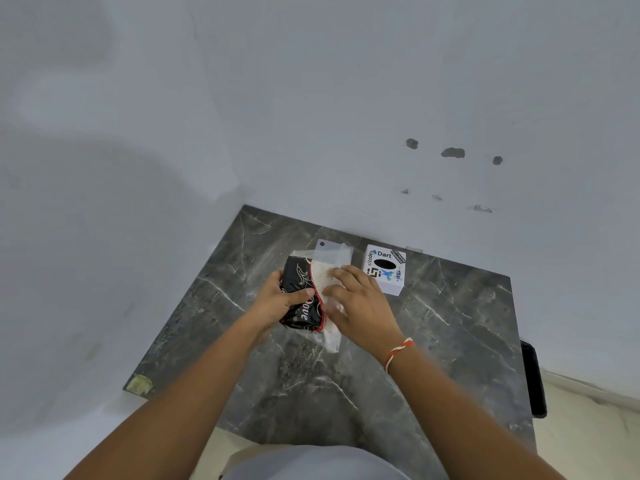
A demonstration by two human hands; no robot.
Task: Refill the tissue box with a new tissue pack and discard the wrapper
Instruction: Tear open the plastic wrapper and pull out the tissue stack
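Observation:
A tissue pack (300, 275) in a black wrapper with white script and a red edge sits over the middle of the dark marble tabletop (346, 382). My left hand (277, 299) grips its black side. My right hand (360, 303) grips the clear plastic end of the wrapper (330, 336), where white tissues show through. The white tissue box (385, 270), covered in stickers and with a dark oval slot on top, stands just right of my right hand, near the wall.
A flat white panel (332, 249) lies behind the pack, against the wall. The table sits in a corner with white walls at the back and left. A black object (533, 379) hangs off the table's right edge. A yellowish sticker (138, 384) marks the front-left corner.

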